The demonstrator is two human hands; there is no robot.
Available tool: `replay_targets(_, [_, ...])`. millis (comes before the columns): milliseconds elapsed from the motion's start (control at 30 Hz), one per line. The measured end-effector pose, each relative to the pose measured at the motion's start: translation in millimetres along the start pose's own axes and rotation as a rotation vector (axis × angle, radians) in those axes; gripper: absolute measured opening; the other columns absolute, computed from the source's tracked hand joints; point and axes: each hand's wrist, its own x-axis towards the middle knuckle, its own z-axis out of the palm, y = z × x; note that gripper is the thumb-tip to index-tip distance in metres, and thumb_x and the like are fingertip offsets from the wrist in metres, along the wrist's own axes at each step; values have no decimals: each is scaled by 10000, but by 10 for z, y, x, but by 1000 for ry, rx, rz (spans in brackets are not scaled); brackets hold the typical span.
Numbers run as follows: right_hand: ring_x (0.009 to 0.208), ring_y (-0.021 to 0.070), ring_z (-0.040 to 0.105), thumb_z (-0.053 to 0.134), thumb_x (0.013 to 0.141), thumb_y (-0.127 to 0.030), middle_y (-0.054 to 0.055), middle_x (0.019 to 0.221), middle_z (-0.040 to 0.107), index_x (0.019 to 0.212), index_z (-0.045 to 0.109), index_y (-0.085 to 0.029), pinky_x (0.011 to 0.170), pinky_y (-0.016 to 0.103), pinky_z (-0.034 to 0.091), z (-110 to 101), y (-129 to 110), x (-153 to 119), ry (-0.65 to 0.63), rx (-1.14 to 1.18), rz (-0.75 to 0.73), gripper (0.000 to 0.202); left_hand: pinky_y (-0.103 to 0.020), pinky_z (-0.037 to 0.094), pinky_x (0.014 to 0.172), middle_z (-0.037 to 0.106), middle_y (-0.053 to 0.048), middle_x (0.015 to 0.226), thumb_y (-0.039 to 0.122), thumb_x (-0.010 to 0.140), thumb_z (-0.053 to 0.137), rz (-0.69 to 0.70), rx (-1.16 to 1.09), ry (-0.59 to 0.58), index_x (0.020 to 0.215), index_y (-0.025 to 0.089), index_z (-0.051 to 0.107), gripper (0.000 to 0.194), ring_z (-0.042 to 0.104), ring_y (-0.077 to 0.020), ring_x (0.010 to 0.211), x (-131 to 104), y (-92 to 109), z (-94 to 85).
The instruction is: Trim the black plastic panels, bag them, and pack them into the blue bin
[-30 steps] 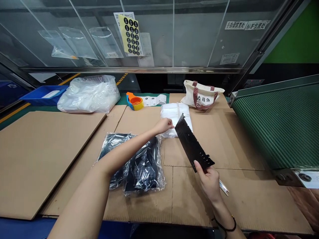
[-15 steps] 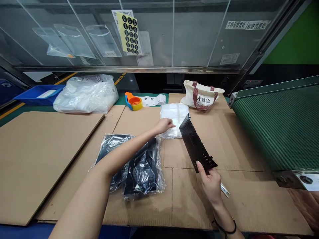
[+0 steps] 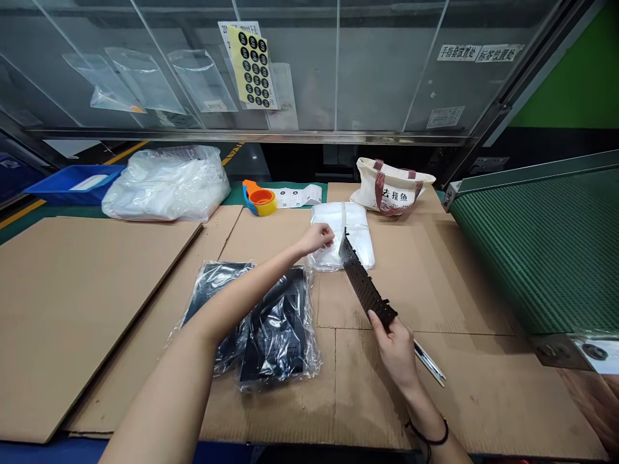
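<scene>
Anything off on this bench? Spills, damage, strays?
Cloth tote bag at the far side looks out of place: probably personal, not work material. Bagged black parts lie slightly askew. No spill seen, nor obvious damage to the perforated panel in the right hand.

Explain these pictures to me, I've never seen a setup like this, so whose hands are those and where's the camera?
No robot here: these are one person's bare hands, seen by a camera on their head looking forward and down. The right hand holds a thin black perforated panel. The left hand is near its far end, fingers curled; whether they grip anything is unclear. On the cardboard lie dark items in clear plastic, a whitish plastic stack and a slim silvery tool. At right is a green belt.
</scene>
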Motion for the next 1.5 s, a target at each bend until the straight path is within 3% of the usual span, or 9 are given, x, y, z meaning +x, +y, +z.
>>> replay_targets(167, [434,116,381,590,771,-607,-27,453,468,627,614,-168,422,243,332,-15,-14,8,-3,-5,37,463,-225,461,592,502,23,664,132,907,288,-3,-129,239,783,218,332,157,506,-74,546,43,127,-69])
replay_targets(300, [557,168,553,608,786,-583,32,615,640,766,700,-130,516,263,453,-48,-43,-12,-11,21,74,463,-225,392,555,401,50,634,156,884,319,47,-66,309,823,230,346,99,424,-100,542,-44,216,-17])
replay_targets(467, [977,278,658,714,728,-521,81,940,736,891,738,-169,891,382,509,-233,-83,-98,24,295,219,390,-263,378,631,501,37,682,170,718,585,122,152,203,810,213,478,147,475,-140,645,-259,187,-33])
replay_targets(533, [985,286,666,791,644,-487,84,950,741,887,739,-183,927,430,498,-330,-92,-136,-9,550,384,393,-277,374,639,527,21,643,243,767,575,129,237,148,753,193,542,61,491,-156,639,-331,159,-72])
replay_targets(700, [987,306,676,844,580,-397,104,923,748,868,736,-182,900,497,520,-427,-92,-199,-172,844,720,375,-260,417,662,672,-14,702,404,930,389,209,378,-26,837,172,715,410,591,-163,676,-500,225,-107])
replay_targets(900, [1070,202,652,803,654,-393,37,1116,717,960,722,-249,1030,380,459,-198,-139,-292,100,931,638,348,-299,456,702,743,-86,856,327,944,424,292,639,-60,1106,197,704,348,665,-214,784,-726,458,25])
replay_targets(1100, [1101,196,639,780,693,-402,19,1101,723,1007,711,-275,1024,371,478,20,-164,-414,84,957,619,345,-367,476,618,725,-176,769,350,968,405,351,869,-35,1349,104,519,467,699,-305,748,-974,748,486])
replay_targets(1200, [1118,214,632,748,741,-381,34,1132,711,1091,689,-268,993,392,510,46,-104,-406,3,950,534,372,-320,463,528,699,-153,668,355,991,348,511,981,-32,1359,23,473,511,706,-277,668,-1050,914,704])
replay_targets(1500, [1021,189,669,816,663,-297,36,1161,699,1168,658,-258,837,293,583,-109,-88,-307,-22,991,634,531,-266,348,403,660,-107,597,220,996,271,713,1143,53,1329,-20,491,466,671,-207,538,-1189,1029,814])
